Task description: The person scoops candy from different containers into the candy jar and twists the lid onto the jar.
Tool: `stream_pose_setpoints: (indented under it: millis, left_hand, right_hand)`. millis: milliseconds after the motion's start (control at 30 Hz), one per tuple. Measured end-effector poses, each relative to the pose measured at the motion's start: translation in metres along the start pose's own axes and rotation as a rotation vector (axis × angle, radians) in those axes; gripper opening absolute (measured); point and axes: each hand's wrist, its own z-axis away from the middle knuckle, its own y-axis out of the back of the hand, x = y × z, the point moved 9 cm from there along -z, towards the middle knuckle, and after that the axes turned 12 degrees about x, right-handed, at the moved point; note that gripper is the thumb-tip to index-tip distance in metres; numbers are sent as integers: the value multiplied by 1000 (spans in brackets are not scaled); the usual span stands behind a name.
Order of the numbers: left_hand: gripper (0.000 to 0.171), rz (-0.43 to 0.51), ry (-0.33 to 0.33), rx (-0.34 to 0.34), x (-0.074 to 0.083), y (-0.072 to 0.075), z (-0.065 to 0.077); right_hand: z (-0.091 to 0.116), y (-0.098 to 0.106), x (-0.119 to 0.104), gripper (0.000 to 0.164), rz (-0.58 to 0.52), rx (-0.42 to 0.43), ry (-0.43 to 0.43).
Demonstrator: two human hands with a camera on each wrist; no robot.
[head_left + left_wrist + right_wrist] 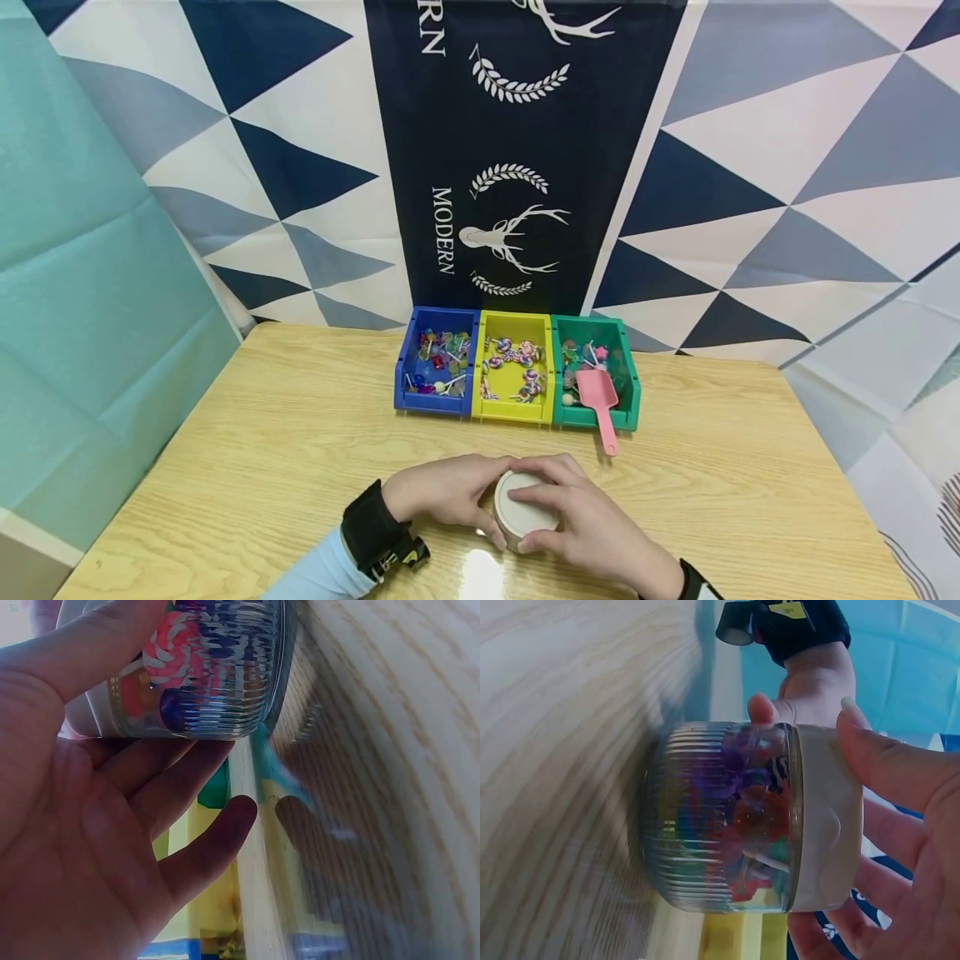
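Observation:
A ribbed clear glass jar (705,817), filled with colourful candy-like pieces, stands upright on the table between both hands. Its cream lid (522,504) is on top. My left hand (453,493) grips the jar's glass side with thumb and fingers, as the left wrist view shows; the little finger sticks out free of it. My right hand (573,517) holds the lid from above, thumb on the near edge and fingers around the far edge. The left wrist view shows swirled pink and white pieces through the glass (225,675).
Behind the hands stand three joined bins: blue (432,404), yellow (513,412) and green (633,392), each holding small candy-like pieces. A pink scoop (597,396) lies in the green bin, its handle over the front edge. A patterned cloth (495,167) hangs behind the wooden table (300,400).

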Motion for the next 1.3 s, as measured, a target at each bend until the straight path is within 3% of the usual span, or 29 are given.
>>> stream_pose_setpoints:
  millis: [200, 333, 500, 600, 733, 867, 1033, 1167, 1300]
  left_hand:
    - [86, -2, -28, 6, 3, 1, 0]
    - [83, -17, -29, 17, 2, 2, 0]
    - [79, -38, -29, 28, 1, 3, 0]
    - [79, -34, -40, 30, 1, 4, 1]
    - [82, -28, -46, 22, 1, 5, 2]
    - [81, -24, -57, 11, 2, 3, 1]
    - [77, -15, -48, 8, 1, 2, 0]
    - [76, -7, -29, 10, -1, 1, 0]
    - [79, -8, -18, 19, -1, 2, -1]
  right_hand:
    - [1, 3, -4, 46, 80, 145, 45]
    - [2, 3, -3, 46, 116, 222, 22]
    - [3, 1, -1, 44, 148, 264, -58]
    - [2, 0, -2, 43, 167, 275, -62]
    - [1, -2, -7, 44, 169, 244, 15]
    - [0, -4, -8, 42, 98, 109, 95]
    - [1, -4, -3, 35, 36, -33, 75]
    - [2, -3, -1, 36, 65, -40, 46]
    - [2, 1, -3, 38, 115, 21, 41]
